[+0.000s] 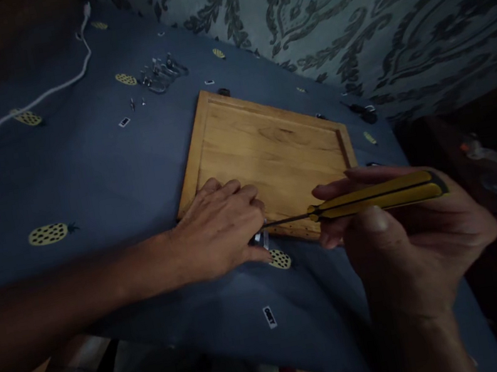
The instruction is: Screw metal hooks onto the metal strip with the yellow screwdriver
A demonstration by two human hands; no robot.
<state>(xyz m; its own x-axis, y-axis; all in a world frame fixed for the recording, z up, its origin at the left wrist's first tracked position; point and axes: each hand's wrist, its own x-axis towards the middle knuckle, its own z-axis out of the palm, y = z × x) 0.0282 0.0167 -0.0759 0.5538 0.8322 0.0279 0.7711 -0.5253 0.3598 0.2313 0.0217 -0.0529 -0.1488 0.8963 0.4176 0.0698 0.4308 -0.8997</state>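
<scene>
A wooden panel with a raised frame lies flat on a dark blue cloth. My left hand rests on the panel's near left corner, fingers curled and pinching a small metal piece at the panel's near edge. My right hand grips a screwdriver with a yellow and black handle. Its thin shaft points left, with the tip at the metal piece by my left fingers.
A pile of small metal hardware and loose screws lies on the cloth beyond the panel. A white cable runs across the far left. A patterned wall rises behind. The cloth's near edge hangs just below my arms.
</scene>
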